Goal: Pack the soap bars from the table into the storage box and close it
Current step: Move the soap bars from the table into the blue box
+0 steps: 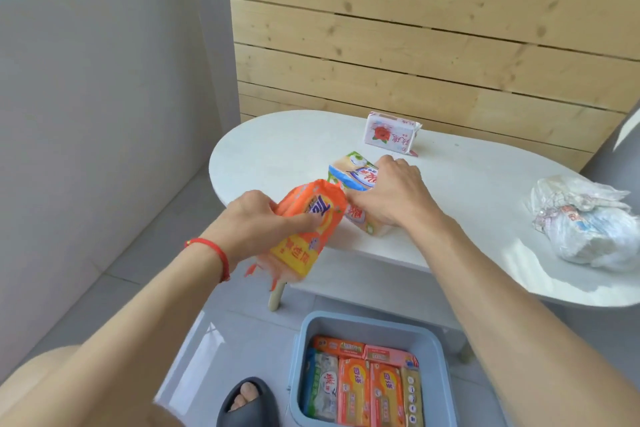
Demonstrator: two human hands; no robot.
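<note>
White oval table (pixel 277 149) with pale wooden legs, pushed up near a wood-slat wall. Sitting right on it: a white soap bar with a red rose print (pixel 389 132) standing on edge toward the back, a pale blue-and-white soap pack (pixel 353 172) near the front edge, and a crumpled white plastic bag (pixel 585 222) off at the right end, well apart from the soaps.

The right hand (pixel 391 194) is covering most of a pale wrapped soap bar (pixel 353 172). The open blue plastic storage box (pixel 363 326) is running off the bottom edge. A crumpled white plastic bag (pixel 585 222) is hiding its contents; its print is blurring.
</note>
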